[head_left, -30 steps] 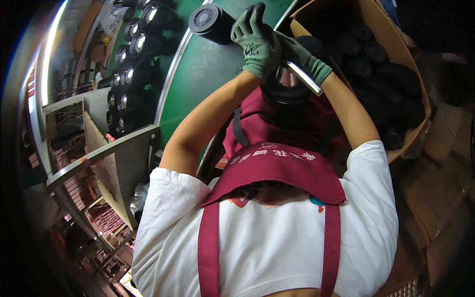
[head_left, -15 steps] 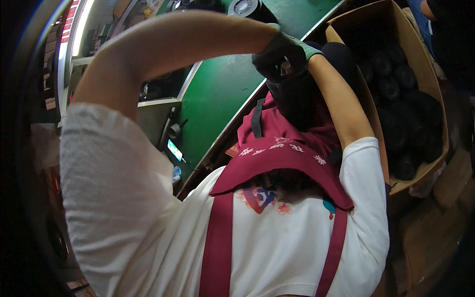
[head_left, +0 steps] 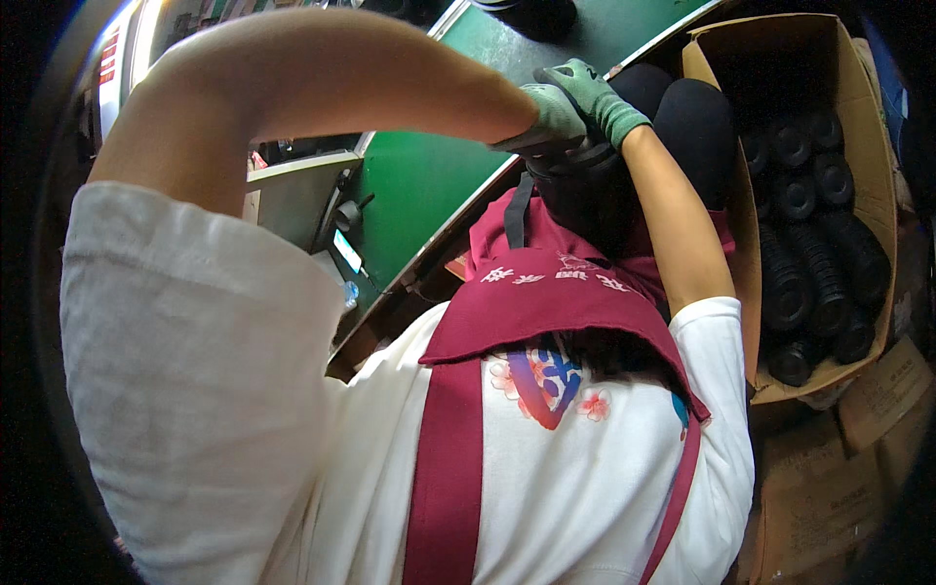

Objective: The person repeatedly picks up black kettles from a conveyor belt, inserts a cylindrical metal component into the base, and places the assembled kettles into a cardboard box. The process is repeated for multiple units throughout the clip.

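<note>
Both of my hands wear grey-green knit gloves and meet above my lap, beside the bench edge. My left hand [head_left: 553,119] is bent inward at the wrist, its fingers mostly hidden behind the glove's back. Over it lies my right hand [head_left: 588,96], fingers curled and pressed toward the left one. What they grip between them is covered. Just beneath, a dark, rounded black piece [head_left: 577,185] rests against my maroon apron [head_left: 502,229]; its exact kind is too dark to make out.
At my right stands an open cardboard box [head_left: 885,244] holding several black ribbed round parts [head_left: 785,278]. A green-topped bench [head_left: 419,210] runs along the left, with a lit phone [head_left: 347,252] and a black cylinder [head_left: 531,15] on it. Flattened cartons [head_left: 829,497] lie at lower right.
Between my hands, a black round part with a shiny metal centre showed earlier; the hands now cover that spot. My right hand has come up over the left. The whole view has shifted slightly.
</note>
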Available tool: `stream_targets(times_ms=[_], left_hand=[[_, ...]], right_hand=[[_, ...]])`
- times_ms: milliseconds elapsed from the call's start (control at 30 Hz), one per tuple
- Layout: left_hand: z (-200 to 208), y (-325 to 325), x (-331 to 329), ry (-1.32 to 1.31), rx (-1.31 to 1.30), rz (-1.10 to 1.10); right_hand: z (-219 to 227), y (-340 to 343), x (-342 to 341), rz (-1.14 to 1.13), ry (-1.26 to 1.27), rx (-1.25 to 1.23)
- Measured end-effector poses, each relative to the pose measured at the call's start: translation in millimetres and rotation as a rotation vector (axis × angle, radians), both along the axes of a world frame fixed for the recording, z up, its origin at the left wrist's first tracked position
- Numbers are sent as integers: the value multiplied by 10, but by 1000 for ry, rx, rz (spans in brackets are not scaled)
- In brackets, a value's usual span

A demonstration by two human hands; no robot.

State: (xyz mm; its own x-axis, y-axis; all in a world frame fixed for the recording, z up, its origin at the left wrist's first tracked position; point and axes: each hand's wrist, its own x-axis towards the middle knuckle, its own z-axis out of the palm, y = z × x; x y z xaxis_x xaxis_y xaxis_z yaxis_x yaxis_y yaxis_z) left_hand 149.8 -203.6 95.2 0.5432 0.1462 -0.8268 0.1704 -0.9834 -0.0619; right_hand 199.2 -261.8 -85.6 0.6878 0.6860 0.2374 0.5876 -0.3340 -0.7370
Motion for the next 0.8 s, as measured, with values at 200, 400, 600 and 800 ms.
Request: stream_targets(times_ms=[200,400,600,800], left_hand=[[-217,616,-187,-365,-441,-423],[-736,854,57,-547,-624,-899],[-964,533,352,-686,-997,-1210],[-971,192,526,-635,-965,-1303]], right_hand=[[469,-399,-386,-498,-280,-197],[939,-812,-833,-595,-347,-419],[1606,-946,-1341,-705,-158,-736],[1749,-1094,-1492,-717,217,-807]])
